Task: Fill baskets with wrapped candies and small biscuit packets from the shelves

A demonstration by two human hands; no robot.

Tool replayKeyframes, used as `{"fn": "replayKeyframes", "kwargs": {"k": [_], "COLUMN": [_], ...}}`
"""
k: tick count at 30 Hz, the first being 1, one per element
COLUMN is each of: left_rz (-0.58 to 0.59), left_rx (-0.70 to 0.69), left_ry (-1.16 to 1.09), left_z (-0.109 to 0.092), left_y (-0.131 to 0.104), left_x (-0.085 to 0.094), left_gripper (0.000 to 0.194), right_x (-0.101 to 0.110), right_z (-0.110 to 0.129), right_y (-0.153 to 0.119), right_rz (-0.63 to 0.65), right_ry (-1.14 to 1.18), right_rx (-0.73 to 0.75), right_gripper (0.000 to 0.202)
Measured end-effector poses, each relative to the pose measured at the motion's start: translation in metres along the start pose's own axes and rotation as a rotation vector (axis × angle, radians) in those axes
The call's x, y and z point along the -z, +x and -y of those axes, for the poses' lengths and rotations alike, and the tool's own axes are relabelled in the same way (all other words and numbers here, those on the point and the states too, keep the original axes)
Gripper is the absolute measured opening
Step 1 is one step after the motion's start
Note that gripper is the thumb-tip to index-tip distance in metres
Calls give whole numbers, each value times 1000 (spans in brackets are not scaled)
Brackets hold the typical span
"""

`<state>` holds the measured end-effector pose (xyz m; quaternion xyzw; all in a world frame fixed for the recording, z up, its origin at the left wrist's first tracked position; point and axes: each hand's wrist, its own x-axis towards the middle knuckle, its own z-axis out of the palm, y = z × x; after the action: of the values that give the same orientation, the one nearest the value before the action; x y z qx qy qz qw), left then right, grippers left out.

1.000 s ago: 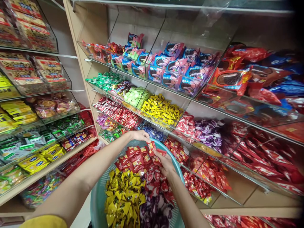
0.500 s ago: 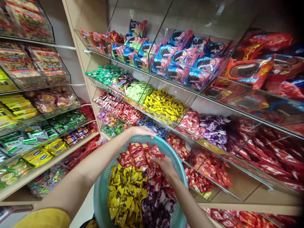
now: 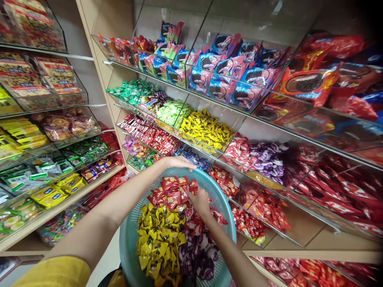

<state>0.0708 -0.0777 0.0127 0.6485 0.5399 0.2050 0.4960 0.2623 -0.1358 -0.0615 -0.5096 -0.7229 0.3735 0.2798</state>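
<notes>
Brace teal basket [image 3: 127, 247] at far rim with left hand [image 3: 179, 162], work bunched right hand [image 3: 201, 201] lightly among red packets [image 3: 172, 192] inside; can't tell, with fingertips obscured, if closed on rim or packets.

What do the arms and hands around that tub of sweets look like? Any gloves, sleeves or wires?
They're a person's: both the left hand and the right hand are gloveless. A plain yellow sleeve ends near the left elbow; the right arm shows no sleeve in view. I see no watch, wires or markings on either arm.
</notes>
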Motion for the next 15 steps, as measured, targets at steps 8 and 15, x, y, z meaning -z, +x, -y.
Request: {"fn": "replayKeyframes", "kwargs": {"k": [8,15], "left_rz": [-7,1], "left_rx": [18,41], "left_ry": [21,8], "left_z": [-2,-8], "left_y": [-2,-4], "left_x": [0,0], "left_gripper": [50,51], "right_x": [20,51], "right_z": [-9,-7], "right_y": [7,14], "right_rz": [63,74], "right_ry": [225,701], "right_rx": [-177,-323], "right_gripper": [20,21]}}
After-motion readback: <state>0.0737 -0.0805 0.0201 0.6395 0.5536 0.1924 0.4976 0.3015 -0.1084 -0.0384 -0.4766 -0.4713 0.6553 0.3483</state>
